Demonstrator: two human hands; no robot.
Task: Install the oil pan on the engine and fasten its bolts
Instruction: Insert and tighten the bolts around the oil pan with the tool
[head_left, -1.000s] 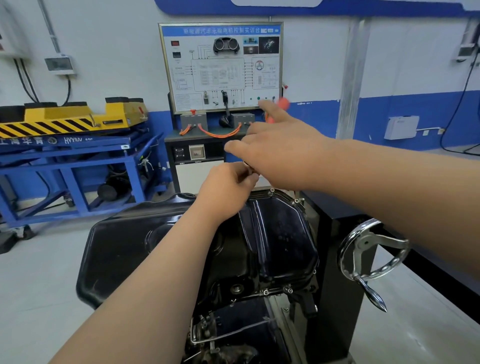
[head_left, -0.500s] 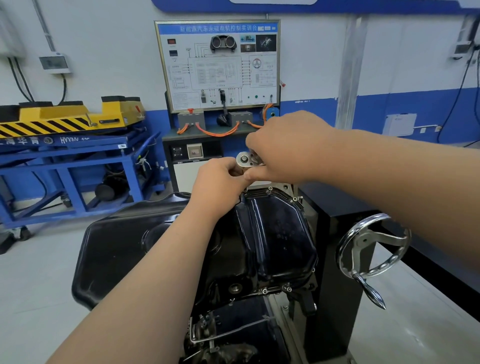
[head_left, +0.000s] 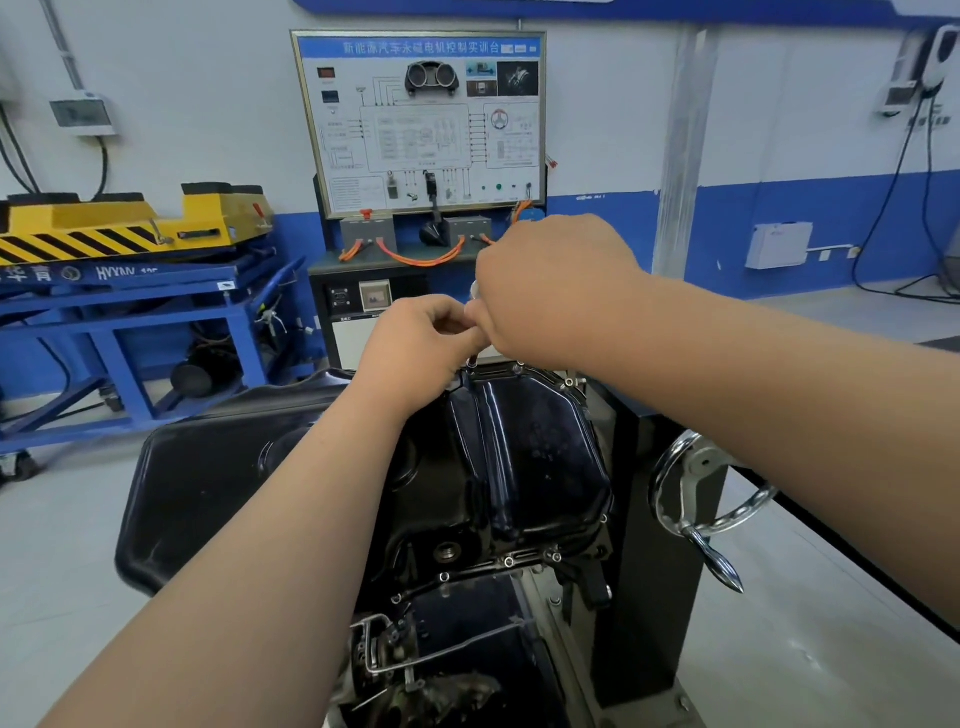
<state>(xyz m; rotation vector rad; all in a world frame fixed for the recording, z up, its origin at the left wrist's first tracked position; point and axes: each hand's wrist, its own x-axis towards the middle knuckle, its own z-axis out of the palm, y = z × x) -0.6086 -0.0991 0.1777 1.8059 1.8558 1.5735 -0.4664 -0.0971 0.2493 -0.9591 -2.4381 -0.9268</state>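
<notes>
A handwheel (head_left: 702, 462) stands close right of the oil pan (head_left: 530, 457).

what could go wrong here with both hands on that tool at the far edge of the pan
The silver tool meets the oil pan at its far flange, partly hidden behind the left hand and right hand, so it may sit tilted and slip or cross-thread. A slip could knock knuckles onto the flange edge.

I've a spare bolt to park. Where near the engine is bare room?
Bare: the black tray left of the oil pan, and the pan's top short of its far rim. Crowded: that rim, where left hand and right hand hold a tool, and the right, by the handwheel.
</notes>
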